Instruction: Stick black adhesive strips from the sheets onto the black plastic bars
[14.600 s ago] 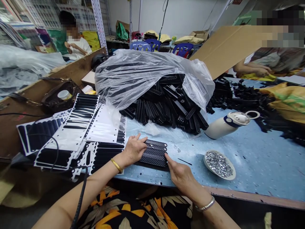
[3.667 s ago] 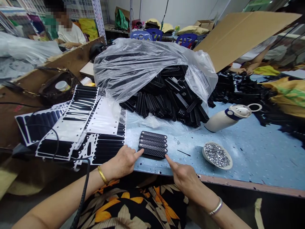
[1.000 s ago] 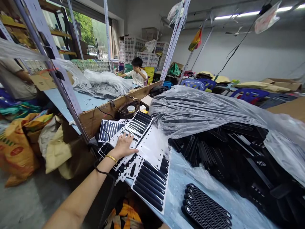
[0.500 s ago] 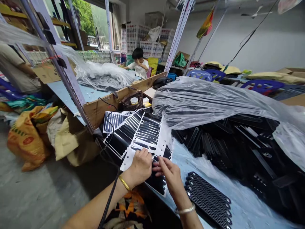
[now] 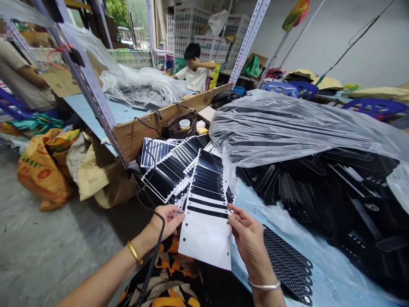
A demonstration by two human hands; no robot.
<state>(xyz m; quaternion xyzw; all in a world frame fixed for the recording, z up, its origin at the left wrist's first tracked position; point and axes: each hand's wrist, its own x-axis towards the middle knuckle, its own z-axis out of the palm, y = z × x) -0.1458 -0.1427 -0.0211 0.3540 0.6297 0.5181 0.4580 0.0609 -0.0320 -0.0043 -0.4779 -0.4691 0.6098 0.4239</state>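
A white backing sheet with a row of black strips lies over the table's near edge, its bare lower part toward me. My left hand, with a gold bangle on the wrist, pinches the sheet's left edge. On the other side my right hand, wearing a silver bangle, has thumb and fingers closed on the right edge by the lowest strip. More sheets of black strips are spread beneath and behind. To the right of my right hand sit several black mesh-patterned strips side by side.
Clear plastic film covers part of a large pile of black pieces on the right. A wooden board, a brown bag and a metal post stand beyond. A seated person is behind; another is at left.
The top sheet now shows a bare white lower part hanging toward me. My left hand has moved left to its edge, and my right hand has moved right onto the opposite edge.
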